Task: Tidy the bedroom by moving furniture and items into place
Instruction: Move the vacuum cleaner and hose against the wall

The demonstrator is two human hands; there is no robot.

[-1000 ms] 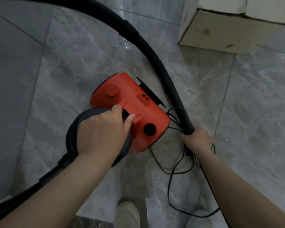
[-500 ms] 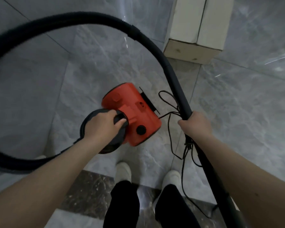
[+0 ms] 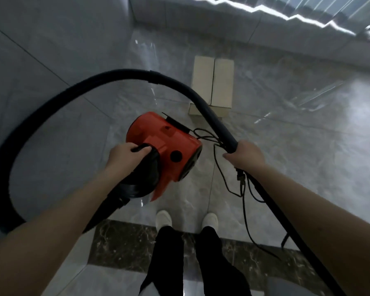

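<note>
A red and black canister vacuum cleaner (image 3: 165, 144) hangs above the grey tiled floor in front of me. My left hand (image 3: 125, 157) grips its black carry handle from above. A thick black hose (image 3: 77, 90) loops from the vacuum's rear, round to the left and over the top. My right hand (image 3: 245, 155) grips the hose's rigid tube end on the right, along with part of the thin black power cord (image 3: 242, 201), which dangles below.
A pale cardboard box (image 3: 212, 84) stands on the floor just beyond the vacuum. A wall base (image 3: 244, 28) runs across the back. A dark marble strip (image 3: 124, 244) crosses the floor at my feet (image 3: 163, 217).
The vacuum has come up off the floor and I have straightened, so the view has pulled back. The box now looks farther away and my legs show.
</note>
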